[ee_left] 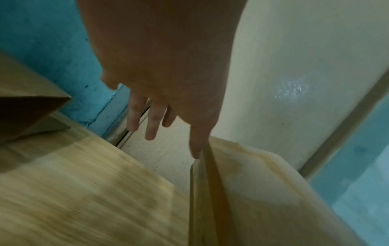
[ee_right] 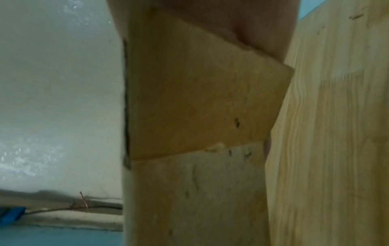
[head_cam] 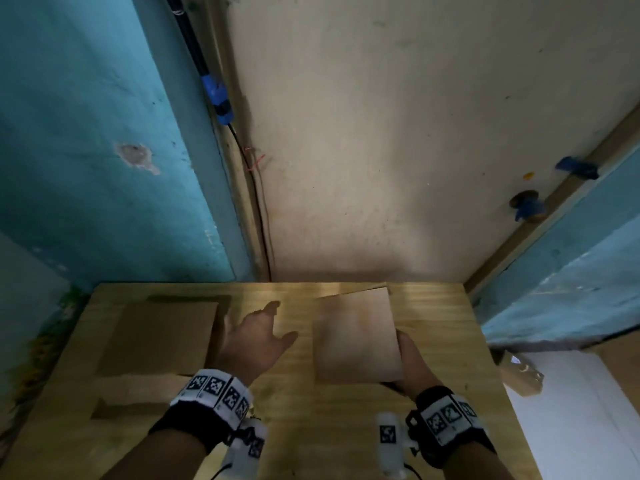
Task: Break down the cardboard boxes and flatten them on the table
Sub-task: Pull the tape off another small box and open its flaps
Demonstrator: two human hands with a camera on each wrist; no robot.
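Note:
A brown cardboard box [head_cam: 356,336] is held above the right half of the wooden table [head_cam: 294,410]. My right hand [head_cam: 412,362] grips its near right corner, with the fingers hidden under the box. In the right wrist view the box [ee_right: 200,99] fills the middle and my palm lies against its top. My left hand [head_cam: 258,336] hovers spread between this box and a flattened cardboard piece [head_cam: 162,337] lying on the table's left side. The left wrist view shows my straight fingers [ee_left: 151,119] and, beside them, the box edge [ee_left: 208,183].
A teal wall [head_cam: 86,133] stands at the left and a pale floor [head_cam: 381,133] lies beyond the table's far edge. A black cable with a blue fitting [head_cam: 218,98] runs along the wall's foot. Another cardboard item [head_cam: 519,374] sits off the table's right edge.

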